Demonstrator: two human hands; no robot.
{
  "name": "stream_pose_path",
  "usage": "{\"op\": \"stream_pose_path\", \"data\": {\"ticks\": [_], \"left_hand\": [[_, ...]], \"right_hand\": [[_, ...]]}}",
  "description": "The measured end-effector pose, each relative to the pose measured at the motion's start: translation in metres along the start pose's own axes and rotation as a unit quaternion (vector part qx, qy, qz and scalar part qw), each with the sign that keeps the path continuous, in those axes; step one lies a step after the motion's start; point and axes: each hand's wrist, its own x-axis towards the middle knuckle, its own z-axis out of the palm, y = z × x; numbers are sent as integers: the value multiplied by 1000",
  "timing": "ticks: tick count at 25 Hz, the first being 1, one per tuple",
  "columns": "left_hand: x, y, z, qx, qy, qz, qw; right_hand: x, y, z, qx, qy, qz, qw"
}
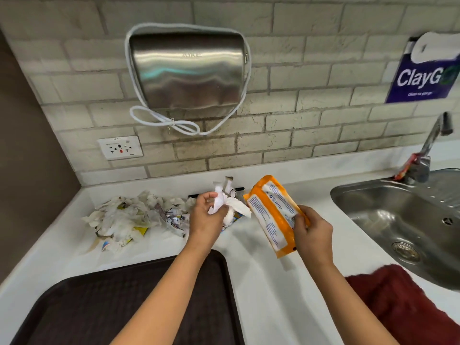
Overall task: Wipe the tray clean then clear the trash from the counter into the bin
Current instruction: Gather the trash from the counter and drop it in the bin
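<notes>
You hold a wipe and its pack above the desk (261, 282).

Crumpled trash (129, 217) litters the desk's back left, behind the dark tray (104, 302) at the near edge. Your left hand (206, 217) pinches a white wipe (231, 207) above the trash; your right hand (312, 232) grips the orange pack (271, 215). A red cloth (398, 302) lies beside the sink (403, 215).

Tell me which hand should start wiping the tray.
Left, probably. The left hand already holds the white wipe and is nearer the dark tray, while the right hand grips the orange packet.
</notes>
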Motion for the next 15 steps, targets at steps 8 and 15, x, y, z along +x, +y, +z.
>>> {"op": "stream_pose_path", "data": {"ticks": [8, 15], "left_hand": [[-130, -16, -26, 0, -104, -73, 992], [-227, -37, -27, 24, -208, -96, 973]], "right_hand": [[-128, 8, -62, 5, 34, 19, 999], [-211, 56, -123, 55, 64, 58, 995]]}}
